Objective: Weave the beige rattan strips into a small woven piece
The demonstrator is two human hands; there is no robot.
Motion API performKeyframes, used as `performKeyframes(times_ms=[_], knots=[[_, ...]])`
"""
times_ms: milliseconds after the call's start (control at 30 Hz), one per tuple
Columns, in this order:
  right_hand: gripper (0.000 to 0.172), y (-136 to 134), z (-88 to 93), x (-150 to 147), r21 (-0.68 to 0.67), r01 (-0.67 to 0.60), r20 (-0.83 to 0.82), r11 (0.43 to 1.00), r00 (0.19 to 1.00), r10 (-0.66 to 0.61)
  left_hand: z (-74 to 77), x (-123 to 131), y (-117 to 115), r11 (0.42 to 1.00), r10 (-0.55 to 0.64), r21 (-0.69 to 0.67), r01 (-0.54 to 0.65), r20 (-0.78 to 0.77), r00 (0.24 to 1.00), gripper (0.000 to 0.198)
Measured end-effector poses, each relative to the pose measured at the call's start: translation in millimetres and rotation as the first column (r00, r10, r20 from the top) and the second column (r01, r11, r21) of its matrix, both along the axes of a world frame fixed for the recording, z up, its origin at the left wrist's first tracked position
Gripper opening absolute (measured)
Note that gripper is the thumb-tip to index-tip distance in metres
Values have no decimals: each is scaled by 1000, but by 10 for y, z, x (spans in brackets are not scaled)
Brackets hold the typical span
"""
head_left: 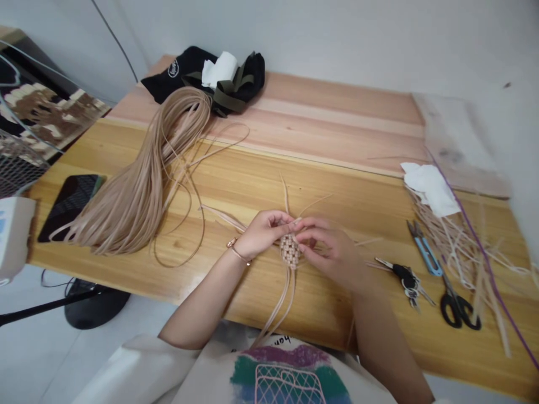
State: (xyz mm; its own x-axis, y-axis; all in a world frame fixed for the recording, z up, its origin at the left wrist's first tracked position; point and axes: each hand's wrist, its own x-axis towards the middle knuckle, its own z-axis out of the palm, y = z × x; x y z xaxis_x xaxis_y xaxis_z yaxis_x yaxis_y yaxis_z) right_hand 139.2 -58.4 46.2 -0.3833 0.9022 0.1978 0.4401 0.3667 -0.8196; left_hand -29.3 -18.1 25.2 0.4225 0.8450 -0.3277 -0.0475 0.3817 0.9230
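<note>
Nearest to me is the printed top [290,376] the person wears, pale with purple and green paint-like patches. From the left, a smooth black smartphone [69,193] lies partly under a thick hank of flat tan cord [145,185], glossy and looped at the top. Beside that loop sits a soft black bag [185,67] with white tissue [226,66] on it.

Mid-table, the left hand [269,231] pinches the upper edge of a small woven piece [289,252], a checkered, rounded weave with loose ends trailing out. The right hand [328,247] curls its fingertips against the upper right edge; whether they grip a strand, I can't tell. Done well, I'd judge, this wants a light, steady left pinch, flat untwisted strands and even tension.

Further right come metal keys [408,280], blue-handled thread snips [428,253], black-handled scissors [457,311] and a tangle of thin tan strips [444,241], with crumpled tissue paper [435,185] covering part of it.
</note>
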Motion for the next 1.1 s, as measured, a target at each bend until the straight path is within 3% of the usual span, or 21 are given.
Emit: performKeyframes(times_ms=[167,267,367,467,767,1100], knots=[[13,9,4,-10,-115,-37,-146,993,989,20,34,-12,-6,1000,-4,-30,5,28,1000,17],[8,23,-59,-6,-240,37,-330,970,937,-118,13,-3,-8,999,34,-27,-33,31,999,22],[11,34,-135,-27,-463,147,-422,874,831,-363,-23,10,-7,999,47,23,-47,3,999,27],[20,41,-170,-70,-595,229,-389,771,758,-525,-53,20,-4,995,41,89,-37,-49,998,29],[29,54,-149,-171,-636,303,-411,710,645,-644,-65,32,-20,985,33,172,-14,-105,994,22],[36,70,-135,-122,-704,223,-423,674,631,-650,-56,22,-31,962,51,272,-21,-105,993,18]])
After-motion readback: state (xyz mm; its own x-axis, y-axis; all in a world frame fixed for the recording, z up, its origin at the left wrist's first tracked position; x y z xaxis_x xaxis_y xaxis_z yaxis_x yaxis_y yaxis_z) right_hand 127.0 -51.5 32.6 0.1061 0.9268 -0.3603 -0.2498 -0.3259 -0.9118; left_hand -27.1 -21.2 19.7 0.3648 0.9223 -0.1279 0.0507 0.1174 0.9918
